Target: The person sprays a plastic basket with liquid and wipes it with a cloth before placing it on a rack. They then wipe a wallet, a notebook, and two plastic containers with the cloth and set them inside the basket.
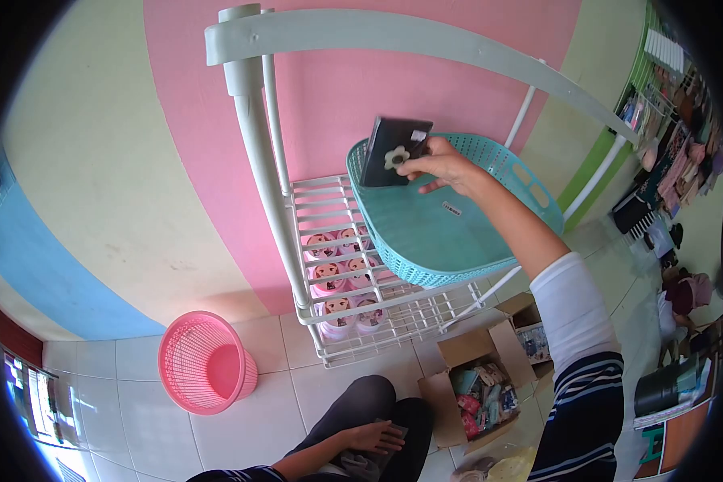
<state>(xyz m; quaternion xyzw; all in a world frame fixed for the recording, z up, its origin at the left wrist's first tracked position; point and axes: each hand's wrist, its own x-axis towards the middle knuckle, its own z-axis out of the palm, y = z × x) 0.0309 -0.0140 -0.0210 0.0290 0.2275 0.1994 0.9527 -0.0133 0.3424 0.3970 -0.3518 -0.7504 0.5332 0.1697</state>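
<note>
My right hand (446, 166) grips a dark, flat, rectangular item (390, 153) with a pale flower shape and a small white label on it. The item is held upright over the left end of a turquoise perforated basket (466, 229), whose floor shows a white sticker. This basket sits on the upper shelf of a white rack (269, 201). My left hand (377, 437) lies low over my dark-clothed lap, its fingers stretched out, beside a greyish item (360, 463) that is hard to make out.
Several pink containers with printed faces (329, 277) stand on the lower shelf. A pink basket (209, 361) is on the tiled floor at left. Open cardboard boxes (438, 394) with packaged goods lie below the rack. Clothes (683, 161) hang at far right.
</note>
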